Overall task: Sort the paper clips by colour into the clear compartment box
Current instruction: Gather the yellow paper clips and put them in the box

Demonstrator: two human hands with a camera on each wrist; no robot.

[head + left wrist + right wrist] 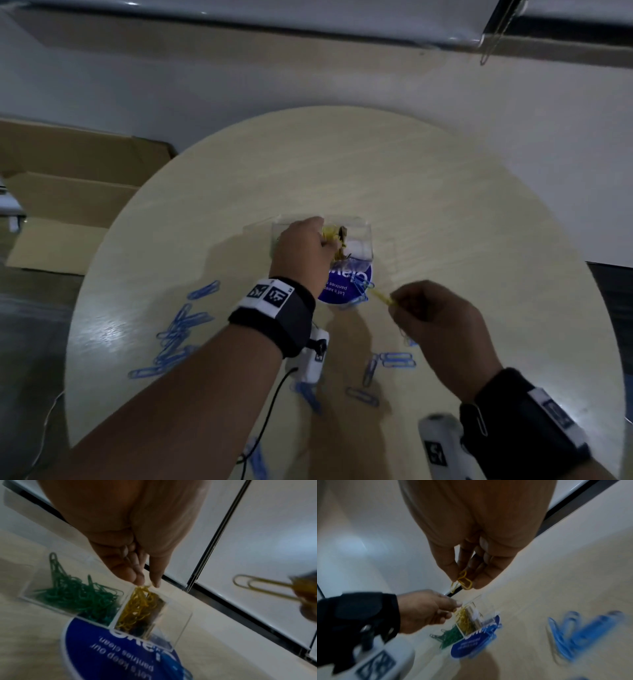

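Yellow clips (385, 298) are pinched in your right hand (442, 329), near the clear box (359, 240). Your left hand (303, 250) pinches yellow clips above its yellow compartment (140, 609); release them low, then bring the right ones there.

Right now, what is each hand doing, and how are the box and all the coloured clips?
Left hand: pinching yellow clips over the box.
Right hand: pinching yellow paper clips, in the air.
Clear plastic compartment box: open, partly on a round blue label.
Green paper clips: piled in one compartment.
Yellow clip pile: in the next compartment.
Blue paper clips: loose on the round wooden table, unsorted.
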